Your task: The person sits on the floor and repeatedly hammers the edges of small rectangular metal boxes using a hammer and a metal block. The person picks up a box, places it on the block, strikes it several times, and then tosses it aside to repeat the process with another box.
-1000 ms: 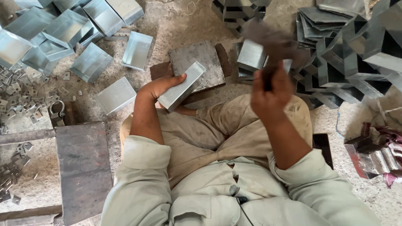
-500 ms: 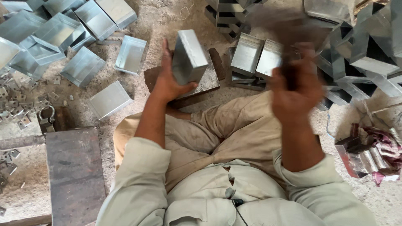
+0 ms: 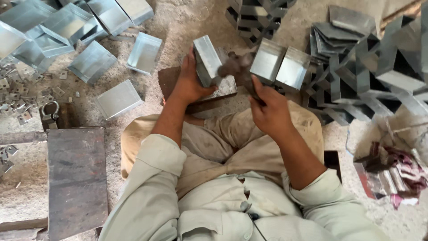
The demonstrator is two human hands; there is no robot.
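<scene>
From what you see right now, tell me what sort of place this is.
Likely a sheet-metal workshop, worked on the floor: the left hand steadies a folded metal box, the right hand swings a hammer, with metal boxes piled nearby.

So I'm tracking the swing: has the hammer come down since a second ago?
Yes. The hammer has dropped from above the stacked trays onto the held box.

Hammer (image 3: 235, 67) now down against box (image 3: 207, 60)

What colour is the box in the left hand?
Shiny silver-grey metal box, held by the left hand; the head view shows it.
</scene>
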